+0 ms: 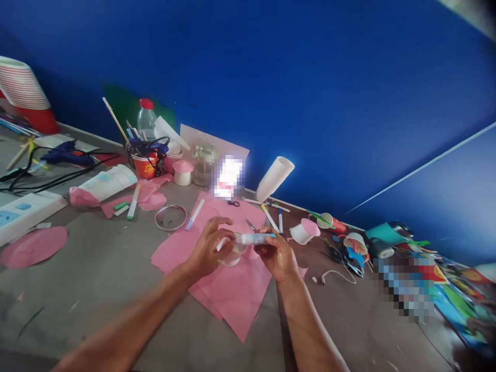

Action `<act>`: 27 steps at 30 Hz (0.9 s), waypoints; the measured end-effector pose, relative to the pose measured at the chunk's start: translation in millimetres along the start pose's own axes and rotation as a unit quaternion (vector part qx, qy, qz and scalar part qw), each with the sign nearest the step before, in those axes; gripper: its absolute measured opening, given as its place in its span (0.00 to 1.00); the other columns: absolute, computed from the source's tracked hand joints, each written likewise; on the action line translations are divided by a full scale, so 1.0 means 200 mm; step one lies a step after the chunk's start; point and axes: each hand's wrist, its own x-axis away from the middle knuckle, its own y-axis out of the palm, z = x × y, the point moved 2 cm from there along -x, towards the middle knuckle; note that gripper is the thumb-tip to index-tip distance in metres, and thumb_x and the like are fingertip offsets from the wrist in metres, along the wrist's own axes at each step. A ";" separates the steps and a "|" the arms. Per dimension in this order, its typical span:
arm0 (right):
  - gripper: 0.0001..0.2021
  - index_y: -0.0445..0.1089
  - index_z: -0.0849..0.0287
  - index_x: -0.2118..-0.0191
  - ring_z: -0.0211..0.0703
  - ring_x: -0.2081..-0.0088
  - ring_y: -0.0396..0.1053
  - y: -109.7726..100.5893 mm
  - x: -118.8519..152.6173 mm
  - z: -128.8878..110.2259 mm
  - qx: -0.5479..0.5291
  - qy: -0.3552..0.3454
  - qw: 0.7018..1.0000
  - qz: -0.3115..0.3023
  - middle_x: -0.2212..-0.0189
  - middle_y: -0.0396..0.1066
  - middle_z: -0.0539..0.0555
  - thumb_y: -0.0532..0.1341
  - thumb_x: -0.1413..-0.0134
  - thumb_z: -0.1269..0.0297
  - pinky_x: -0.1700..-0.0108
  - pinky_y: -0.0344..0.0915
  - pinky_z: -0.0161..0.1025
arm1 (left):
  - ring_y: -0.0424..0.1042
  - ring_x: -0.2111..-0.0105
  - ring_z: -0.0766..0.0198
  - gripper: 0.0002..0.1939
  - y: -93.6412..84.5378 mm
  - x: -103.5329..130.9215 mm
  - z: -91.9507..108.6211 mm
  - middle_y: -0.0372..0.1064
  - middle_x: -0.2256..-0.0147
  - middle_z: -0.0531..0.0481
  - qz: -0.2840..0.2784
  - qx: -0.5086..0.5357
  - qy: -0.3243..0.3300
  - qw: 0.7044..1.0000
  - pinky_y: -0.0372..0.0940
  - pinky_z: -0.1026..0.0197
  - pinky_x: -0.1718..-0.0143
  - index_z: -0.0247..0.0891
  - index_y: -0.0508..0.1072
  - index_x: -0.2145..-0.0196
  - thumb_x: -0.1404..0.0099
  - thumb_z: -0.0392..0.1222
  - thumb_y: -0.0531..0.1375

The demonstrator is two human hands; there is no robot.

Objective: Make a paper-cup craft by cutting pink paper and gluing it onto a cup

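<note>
Over pink paper [232, 289], right-hand fingers [267, 249] pinch glue stick [253, 238] horizontally.

Wall [310, 77] deep blue, with a green patch behind the bottle [146, 120], which is clear with a red cap. Table [96, 268] grey-brown. Paper sheets [232, 289] pink; pink disc [34, 246] at left. Glue stick [253, 238] in right hand [277, 256] white with light blue end. Small cup [230, 254] at left hand [209, 248] whitish. Stack of cups [23, 93] white with red stripes, red at base. Cup roll [275, 178] white. Glue gun [67, 154] dark blue, cable black. Pot [145, 165] red with gold print. Tumbler [387, 233] teal. Books [461, 294] multicoloured.
</note>
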 end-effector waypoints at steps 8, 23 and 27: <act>0.10 0.69 0.59 0.70 0.29 0.82 0.58 -0.06 -0.01 -0.05 -0.008 -0.020 1.000 0.018 0.77 0.69 0.46 0.66 0.65 0.69 0.77 0.57 0.31 | 0.67 0.50 0.56 0.04 -0.01 0.00 -0.01 0.67 0.52 0.43 -0.004 0.006 -0.017 1.000 0.65 0.51 0.49 0.40 0.72 0.66 0.34 0.38 0.58; 0.10 0.68 0.57 0.70 0.29 0.82 0.58 -0.07 0.00 -0.06 -0.008 -0.029 0.999 0.025 0.78 0.68 0.44 0.66 0.65 0.69 0.76 0.57 0.30 | 0.64 0.48 0.53 0.22 -0.03 0.01 -0.02 0.66 0.48 0.41 -0.038 -0.004 0.028 0.999 0.60 0.46 0.46 0.39 0.75 0.55 0.26 0.50 0.44; 0.10 0.69 0.57 0.70 0.30 0.81 0.57 -0.07 0.00 -0.06 -0.008 -0.027 0.999 0.019 0.81 0.65 0.44 0.66 0.64 0.69 0.76 0.57 0.30 | 0.64 0.48 0.53 0.25 -0.03 0.02 -0.03 0.67 0.49 0.41 -0.056 -0.019 0.034 0.998 0.57 0.44 0.42 0.39 0.75 0.56 0.26 0.52 0.42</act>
